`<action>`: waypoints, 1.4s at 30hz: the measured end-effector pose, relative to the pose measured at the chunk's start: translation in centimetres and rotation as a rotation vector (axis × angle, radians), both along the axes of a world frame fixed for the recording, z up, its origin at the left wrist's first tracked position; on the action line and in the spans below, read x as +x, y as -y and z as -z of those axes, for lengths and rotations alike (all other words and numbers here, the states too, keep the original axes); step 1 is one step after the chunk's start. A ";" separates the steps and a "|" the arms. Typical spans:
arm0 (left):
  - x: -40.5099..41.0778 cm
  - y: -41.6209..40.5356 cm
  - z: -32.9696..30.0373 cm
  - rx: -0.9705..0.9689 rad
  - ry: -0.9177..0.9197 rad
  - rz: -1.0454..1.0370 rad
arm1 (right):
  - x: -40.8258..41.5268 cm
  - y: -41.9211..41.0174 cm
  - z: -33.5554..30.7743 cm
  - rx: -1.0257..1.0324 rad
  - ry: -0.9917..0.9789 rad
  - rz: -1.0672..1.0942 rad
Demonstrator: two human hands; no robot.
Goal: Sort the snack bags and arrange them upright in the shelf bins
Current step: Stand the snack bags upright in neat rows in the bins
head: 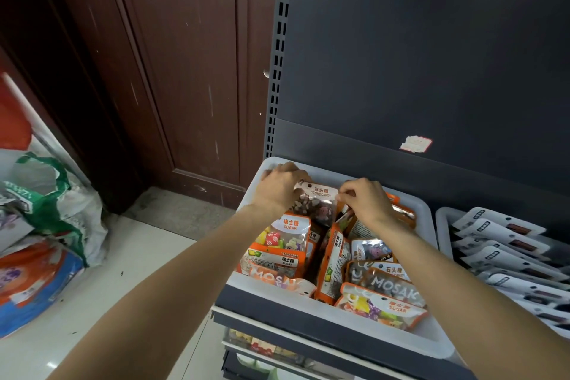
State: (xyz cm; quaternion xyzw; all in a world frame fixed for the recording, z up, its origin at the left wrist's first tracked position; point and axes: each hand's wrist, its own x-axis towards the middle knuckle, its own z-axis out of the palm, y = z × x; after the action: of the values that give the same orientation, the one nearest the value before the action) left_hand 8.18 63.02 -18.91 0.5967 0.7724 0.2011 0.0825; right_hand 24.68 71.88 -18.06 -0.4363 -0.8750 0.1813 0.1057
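Candy bag (317, 200) between both hands

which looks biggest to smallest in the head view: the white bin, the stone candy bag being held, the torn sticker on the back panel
1. white bin
2. stone candy bag, held at its top corners by the left hand and right hand
3. torn sticker; it sits farther away, so it may look smaller than it is.

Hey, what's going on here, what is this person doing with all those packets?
A person is stocking a shelf. Their left hand and right hand each pinch a top corner of a stone candy bag, holding it upright at the back of a white bin. In front of it, the other candy bags lie jumbled, some tilted or flat. The neighbouring bin on the right holds a neat row of white packets.
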 end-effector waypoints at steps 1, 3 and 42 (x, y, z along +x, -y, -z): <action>-0.4 0.3 0.2 -0.039 -0.021 -0.017 | -0.1 -0.1 0.0 0.016 0.010 0.013; -1.1 0.7 0.4 -0.103 0.014 -0.041 | -0.4 -0.4 -0.2 0.012 0.064 -0.003; -0.1 4.7 1.8 -0.296 0.181 0.124 | 1.5 0.2 -1.3 0.062 -0.172 0.013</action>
State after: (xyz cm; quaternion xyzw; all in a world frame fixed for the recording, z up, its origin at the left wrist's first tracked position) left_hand 8.08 58.29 -20.70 0.6039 0.7449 0.1326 0.2508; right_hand 26.17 71.66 -16.73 -0.4214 -0.8649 0.1902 0.1954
